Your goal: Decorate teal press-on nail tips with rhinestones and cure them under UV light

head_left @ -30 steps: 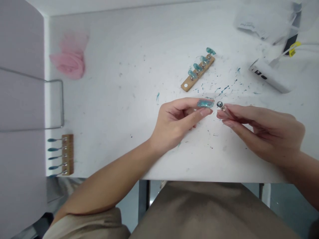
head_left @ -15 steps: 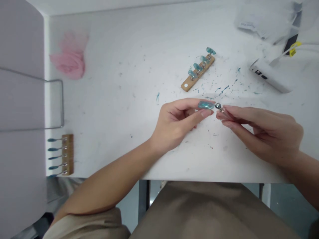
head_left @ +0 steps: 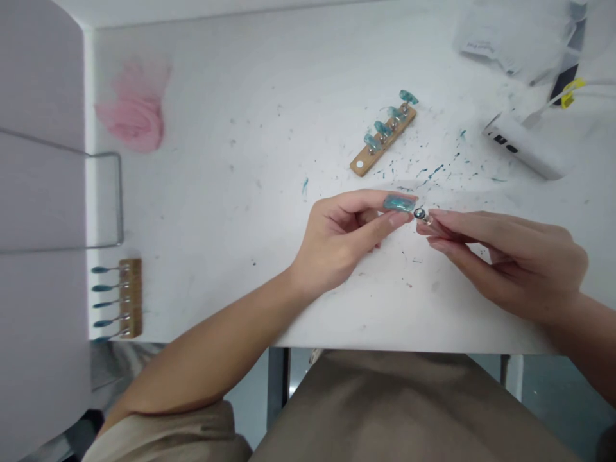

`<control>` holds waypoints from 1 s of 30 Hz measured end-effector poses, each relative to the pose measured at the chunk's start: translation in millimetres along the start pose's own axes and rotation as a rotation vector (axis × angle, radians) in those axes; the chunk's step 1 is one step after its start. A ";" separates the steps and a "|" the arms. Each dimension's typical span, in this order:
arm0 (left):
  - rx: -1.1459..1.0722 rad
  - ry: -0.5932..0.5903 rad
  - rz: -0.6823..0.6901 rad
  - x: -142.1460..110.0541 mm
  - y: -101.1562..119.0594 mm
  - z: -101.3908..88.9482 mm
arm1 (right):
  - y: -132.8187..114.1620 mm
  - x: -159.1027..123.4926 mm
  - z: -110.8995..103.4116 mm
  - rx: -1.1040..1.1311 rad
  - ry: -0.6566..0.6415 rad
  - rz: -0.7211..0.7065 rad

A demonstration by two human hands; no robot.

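Observation:
My left hand (head_left: pixel 344 237) pinches a teal glittery nail tip (head_left: pixel 398 203) between thumb and forefinger, just above the white table (head_left: pixel 250 109). My right hand (head_left: pixel 510 256) grips a small metal-headed holder pin (head_left: pixel 420 214) by its stem, its round head touching or nearly touching the nail tip's right end. Behind the hands lies a wooden strip (head_left: pixel 382 138) carrying several teal nail tips on pins, with one vacant spot at its near end.
A second wooden strip (head_left: pixel 129 298) with several teal tips sits at the table's left front edge. A pink cloth (head_left: pixel 135 115) lies at the back left. A white device (head_left: pixel 522 144) with cable and a plastic bag (head_left: pixel 505 38) are at the back right. Teal paint specks dot the table.
My right hand has brought the pin leftward and slightly down, closing the gap to the nail tip. My left hand has barely moved.

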State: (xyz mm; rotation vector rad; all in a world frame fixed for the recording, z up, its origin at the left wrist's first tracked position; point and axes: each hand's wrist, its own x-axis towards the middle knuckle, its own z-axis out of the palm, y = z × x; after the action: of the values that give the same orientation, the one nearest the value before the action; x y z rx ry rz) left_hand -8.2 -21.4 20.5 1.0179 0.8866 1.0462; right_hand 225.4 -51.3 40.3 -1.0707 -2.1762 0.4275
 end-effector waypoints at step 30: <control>0.053 -0.002 -0.008 -1.5 -1.9 -3.3 | 7.2 -7.1 5.0 0.040 0.092 0.180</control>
State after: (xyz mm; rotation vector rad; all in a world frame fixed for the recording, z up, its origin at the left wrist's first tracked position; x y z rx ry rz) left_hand -11.2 -22.4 17.9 1.0589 0.9197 1.0195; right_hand 229.2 -52.6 29.7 -1.2448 -1.9909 0.4905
